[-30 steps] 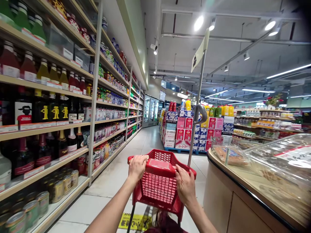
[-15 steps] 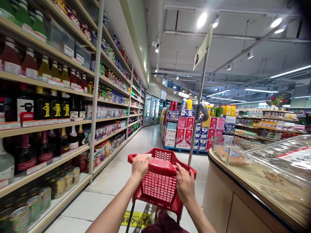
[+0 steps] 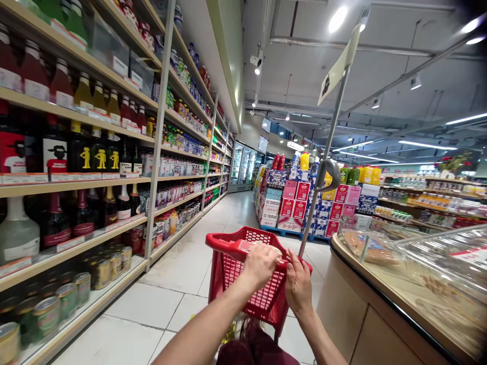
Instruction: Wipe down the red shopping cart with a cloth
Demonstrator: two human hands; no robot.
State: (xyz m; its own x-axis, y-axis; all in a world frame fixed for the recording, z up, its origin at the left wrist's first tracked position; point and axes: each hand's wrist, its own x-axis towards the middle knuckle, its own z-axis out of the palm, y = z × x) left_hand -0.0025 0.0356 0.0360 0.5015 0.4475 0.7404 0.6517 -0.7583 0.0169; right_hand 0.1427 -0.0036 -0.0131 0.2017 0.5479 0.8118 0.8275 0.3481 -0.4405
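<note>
A small red plastic shopping cart (image 3: pixel 224 274) with grid-like sides stands on the floor before me. My left hand (image 3: pixel 262 264) is closed around the middle of its red handle (image 3: pixel 224 243). Toward the right end of that handle, my right hand (image 3: pixel 299 284) grips with its fingers curled over the bar, close beside the left. From the cart's right side rises a metal pole (image 3: pixel 323 152) bearing a pale flag (image 3: pixel 338 68) and a grey hook-shaped piece (image 3: pixel 329 175). The cart's inner floor is hidden behind its back wall.
Shelves (image 3: pixel 125 180) of bottles and cans line the left side. At the right a rounded display counter (image 3: pixel 361 309) holds packaged food under clear covers. Stacked drink cartons (image 3: pixel 291 208) stand ahead, with glass-door fridges (image 3: pixel 241 165) beyond. A tiled aisle (image 3: pixel 186 253) runs between.
My left hand has slid right along the handle, nearer my right hand. The cart has turned slightly, and the yellow floor sign is now mostly hidden below me.
</note>
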